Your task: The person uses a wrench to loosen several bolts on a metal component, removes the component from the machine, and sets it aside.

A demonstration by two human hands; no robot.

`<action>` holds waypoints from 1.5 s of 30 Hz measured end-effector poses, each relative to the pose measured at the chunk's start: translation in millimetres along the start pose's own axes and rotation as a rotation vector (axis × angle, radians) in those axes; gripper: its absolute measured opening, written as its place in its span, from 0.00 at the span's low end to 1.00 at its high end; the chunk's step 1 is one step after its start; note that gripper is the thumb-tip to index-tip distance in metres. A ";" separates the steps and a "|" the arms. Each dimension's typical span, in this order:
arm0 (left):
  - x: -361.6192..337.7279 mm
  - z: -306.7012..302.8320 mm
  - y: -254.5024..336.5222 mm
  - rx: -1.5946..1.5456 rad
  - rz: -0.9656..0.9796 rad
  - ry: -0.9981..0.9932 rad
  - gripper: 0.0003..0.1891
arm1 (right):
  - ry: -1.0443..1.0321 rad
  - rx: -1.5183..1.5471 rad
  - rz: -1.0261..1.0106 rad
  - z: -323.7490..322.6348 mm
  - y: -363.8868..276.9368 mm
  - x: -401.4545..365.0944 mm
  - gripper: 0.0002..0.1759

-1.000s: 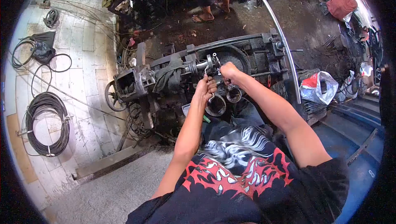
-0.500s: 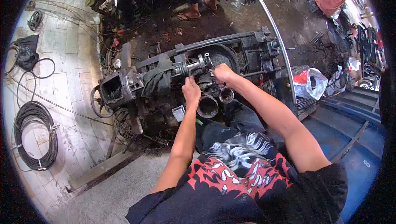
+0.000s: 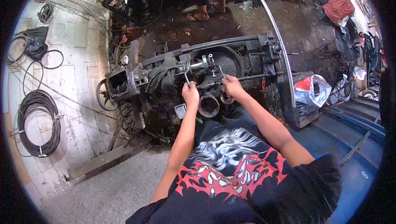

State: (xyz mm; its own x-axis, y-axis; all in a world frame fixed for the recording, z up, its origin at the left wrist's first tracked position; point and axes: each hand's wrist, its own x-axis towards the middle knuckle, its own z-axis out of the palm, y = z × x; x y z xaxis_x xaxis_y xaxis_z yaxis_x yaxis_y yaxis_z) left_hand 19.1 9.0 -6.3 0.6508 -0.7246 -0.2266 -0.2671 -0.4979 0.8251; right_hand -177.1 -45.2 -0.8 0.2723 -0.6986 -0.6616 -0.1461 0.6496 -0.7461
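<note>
My left hand (image 3: 191, 95) is closed around a slim metal tool (image 3: 187, 74) whose tip rises to the shaft of a greasy lathe-like machine (image 3: 218, 41). A second thin metal tool (image 3: 222, 72) sticks up from my closed right hand (image 3: 233, 87), angled toward the machine's round metal head (image 3: 205, 62). The exact kind of both tools is too small to make out. Left of my left hand, a dark cloth (image 3: 162, 77) drapes over the machine. Below the hands stand a round container (image 3: 208, 107) and a smaller one, partly hidden by my right hand. A whitish tray (image 3: 180, 111) sits beside them.
Coiled cable (image 3: 25, 121) lies on the tiled floor at left. A long curved metal bar (image 3: 275, 30) rises at right, near a white-and-red sack (image 3: 312, 88). Blue metal ramp (image 3: 350, 137) lies at lower right. One person stands beyond the machine; another sits far right.
My right hand has drawn back from the machine's metal head, and its tool now shows. My left hand sits slightly farther left along the machine, its tool visible. The camera view has shifted.
</note>
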 end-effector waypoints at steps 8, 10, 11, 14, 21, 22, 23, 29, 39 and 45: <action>-0.1 4.0 -9.8 -0.218 -0.286 -0.218 0.11 | 0.218 -0.574 -0.364 -25.3 10.2 26.3 0.15; -5.3 6.2 3.2 -0.198 -0.321 -0.245 0.11 | 0.191 -0.550 -0.319 -32.7 -0.6 22.5 0.14; -7.6 9.2 6.2 -0.200 -0.342 -0.252 0.11 | 0.167 -0.625 -0.254 -37.2 -6.3 20.3 0.13; -9.1 14.0 -1.6 -0.168 -0.373 -0.270 0.10 | 0.175 -0.731 -0.209 -49.0 -0.6 35.1 0.14; -14.8 18.4 -0.9 -0.184 -0.376 -0.249 0.11 | 0.148 -0.981 -0.182 -34.5 -44.4 36.4 0.13; -16.7 17.5 3.8 -0.127 -0.292 -0.235 0.11 | 0.131 -1.017 -0.233 -30.1 -43.5 39.0 0.13; -16.8 16.3 5.8 -0.071 -0.208 -0.219 0.11 | 0.124 -1.025 -0.233 -27.4 -43.4 39.4 0.13; -7.2 18.6 -36.1 -0.012 -0.168 -0.187 0.14 | 0.141 -1.108 -0.283 -20.5 -45.5 35.6 0.12; -1.2 34.8 -4.1 -0.013 -0.201 -0.172 0.15 | 0.187 -1.115 -0.277 -12.4 -39.8 35.1 0.11; -2.9 33.2 11.5 0.124 -0.141 -0.153 0.17 | 0.210 -1.036 -0.260 -9.3 -30.3 35.7 0.12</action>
State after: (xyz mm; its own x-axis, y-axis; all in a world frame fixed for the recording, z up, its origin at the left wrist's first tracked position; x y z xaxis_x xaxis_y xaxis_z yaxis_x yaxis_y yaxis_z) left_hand -9.5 -10.4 -13.3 0.5754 -0.7025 -0.4187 -0.2722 -0.6473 0.7120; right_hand -171.8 -92.7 -2.6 0.2569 -0.8796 -0.4004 -0.8654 -0.0249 -0.5005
